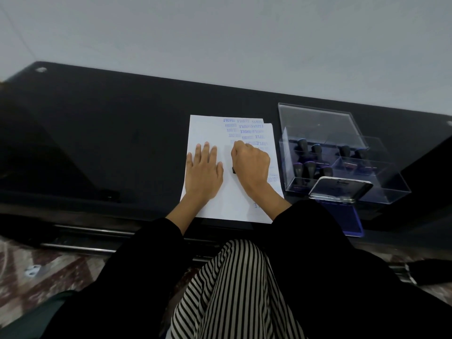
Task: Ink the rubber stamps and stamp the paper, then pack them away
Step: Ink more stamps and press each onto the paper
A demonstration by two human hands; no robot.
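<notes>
In the centre of the frame, the left hand (204, 172) lies flat with straight fingers on the paper (208, 129). The right hand (250, 162) is curled around a rubber stamp (233, 170) standing on the sheet. At right on the desk (110, 143), a clear box (318, 123) holds more stamps (309, 167), beside the open ink pad (349, 216).

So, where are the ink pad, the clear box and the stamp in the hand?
ink pad (350, 219), head view: its blue inked face.
clear box (391, 185), head view: its near right wall.
stamp (233, 170), head view: black edge showing under the right hand (250, 160).
</notes>
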